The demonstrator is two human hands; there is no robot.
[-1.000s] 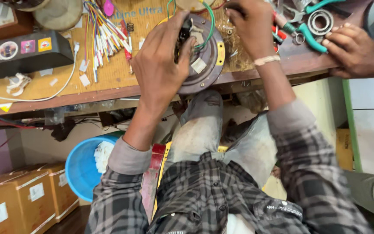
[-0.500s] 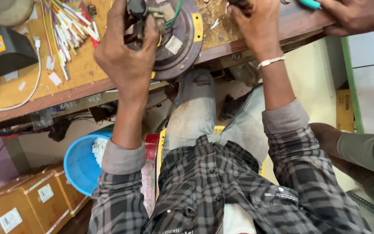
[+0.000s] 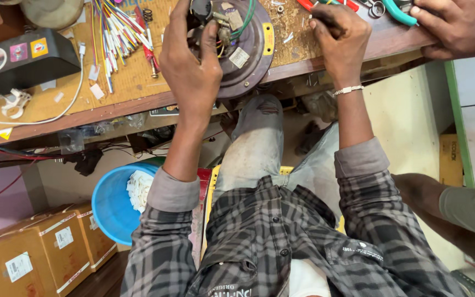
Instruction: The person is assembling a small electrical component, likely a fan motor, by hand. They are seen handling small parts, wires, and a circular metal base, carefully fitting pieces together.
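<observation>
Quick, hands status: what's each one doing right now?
Left hand: closed around a black part at the top of the round brown motor housing.
Right hand: curled shut on the workbench; whether it grips anything cannot be told.

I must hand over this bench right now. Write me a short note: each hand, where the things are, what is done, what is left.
Left hand: grips a small black part with wires on top of the round brown motor, which sits at the bench edge.
Right hand: closed on the bench beside the motor; what it holds is hidden.
Coloured wires lie left of the motor. Another person's hand rests by green-handled pliers.
Done: motor open, wires exposed.
Left: wiring looks unfinished; wires hang loose.
</observation>
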